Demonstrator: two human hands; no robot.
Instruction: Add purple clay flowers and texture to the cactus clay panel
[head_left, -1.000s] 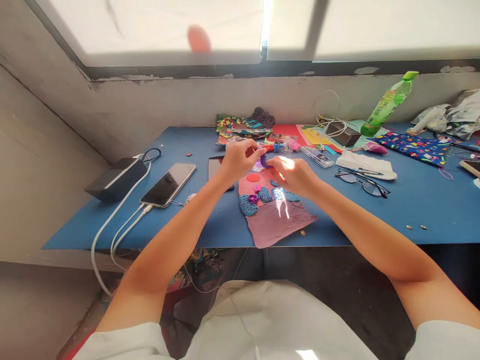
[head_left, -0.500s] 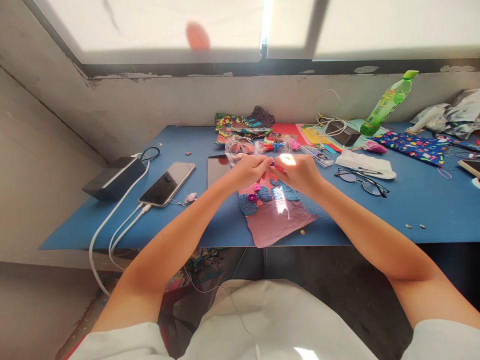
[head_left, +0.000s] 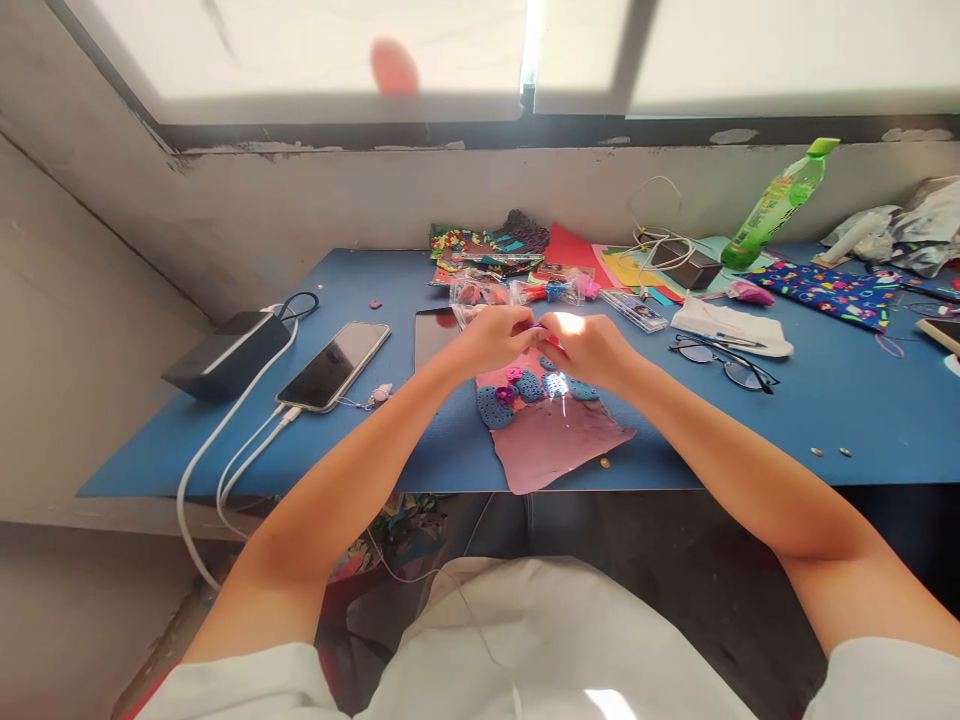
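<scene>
My left hand [head_left: 499, 337] and my right hand [head_left: 585, 342] meet fingertip to fingertip above a pink clay sheet [head_left: 559, 445]. Both are closed in a pinch around a small purple piece [head_left: 535, 325], which is mostly hidden by the fingers. On the sheet lie blue clay shapes pitted with small holes [head_left: 496, 408], and a purple flower-like piece [head_left: 505, 396] sits among them. The sheet's upper part is lighter pink and partly covered by my hands. Its lower edge reaches the table's front edge.
A charging phone [head_left: 334, 367], a dark box [head_left: 229, 355] and white cables stand left. A second phone [head_left: 433, 340] lies beside my left wrist. Plastic packets [head_left: 484, 293] are behind my hands. Glasses [head_left: 724, 365], a tissue [head_left: 731, 325] and a tilted green bottle [head_left: 776, 210] lie right.
My hands have shifted slightly, with the fingertips turning around the small purple piece. The clay sheet has stayed in place.
</scene>
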